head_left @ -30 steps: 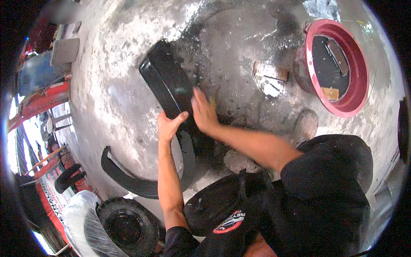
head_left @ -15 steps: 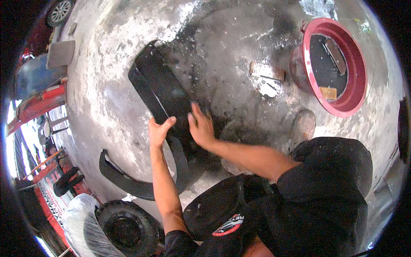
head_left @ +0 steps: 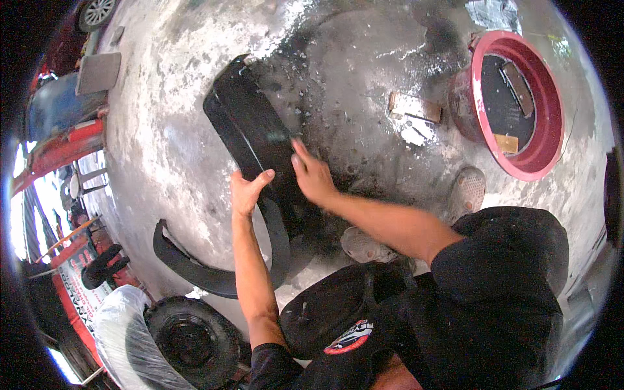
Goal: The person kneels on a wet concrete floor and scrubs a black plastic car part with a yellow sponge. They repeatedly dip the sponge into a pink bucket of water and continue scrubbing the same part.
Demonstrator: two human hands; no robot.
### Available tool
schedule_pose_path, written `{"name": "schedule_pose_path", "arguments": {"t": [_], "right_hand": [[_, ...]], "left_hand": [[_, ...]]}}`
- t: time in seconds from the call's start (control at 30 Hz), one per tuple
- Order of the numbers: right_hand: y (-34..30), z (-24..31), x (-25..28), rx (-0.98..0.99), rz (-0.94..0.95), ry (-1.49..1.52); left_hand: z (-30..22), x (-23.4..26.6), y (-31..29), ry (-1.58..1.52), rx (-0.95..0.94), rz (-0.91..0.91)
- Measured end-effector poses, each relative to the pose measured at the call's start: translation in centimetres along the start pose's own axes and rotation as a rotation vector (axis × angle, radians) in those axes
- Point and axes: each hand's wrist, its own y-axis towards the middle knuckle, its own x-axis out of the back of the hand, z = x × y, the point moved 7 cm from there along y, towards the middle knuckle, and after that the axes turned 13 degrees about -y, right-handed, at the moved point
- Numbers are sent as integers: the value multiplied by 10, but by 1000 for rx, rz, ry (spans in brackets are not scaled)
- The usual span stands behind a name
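Note:
A long black car body part [head_left: 250,110], likely a bumper piece, lies slantwise on the floor in front of me. Its near end bends into a curved, arch-like strip [head_left: 195,276] toward the left. My left hand [head_left: 248,192] grips its left edge near the middle, thumb laid over the top. Across from it, my right hand [head_left: 314,179] presses on the right side of the part with its fingers together and the thumb a little apart. Whether anything lies under those fingers is hidden.
A red tub [head_left: 478,107] with dark water stands at the right, a brown block and a yellow sponge-like piece inside. A brown block [head_left: 416,107] lies beside it. My shoe [head_left: 468,192] is near. A tire [head_left: 195,341] and a plastic-wrapped thing [head_left: 130,331] sit lower left.
My right hand has slid a little farther away along the part's right side. My left hand keeps its hold. The whole view has shifted slightly, and more of my other shoe shows.

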Motion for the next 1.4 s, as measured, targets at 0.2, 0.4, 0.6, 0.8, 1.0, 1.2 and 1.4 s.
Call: {"name": "schedule_pose_path", "arguments": {"t": [0.2,0.4,0.6,0.8,1.0,1.2,1.4], "right_hand": [[64,39,1,145,-32,-89],[-47,23,-16,336,93,-191],[154,92,1,326,37,-148],[-75,11,-16,356,196,-282],[72,88,-7,566,-10,-165],[-85,31,-27,568,203,-309],[64,109,-9,506,-64,-181]], "left_hand": [[11,-6,6,61,-39,47],[2,6,-6,103,-80,29],[12,-8,4,97,1,88],[4,12,-4,342,-61,-77],[23,23,9,413,-95,-196],[5,23,10,471,-50,-161],[16,11,4,306,-85,-107]]}}
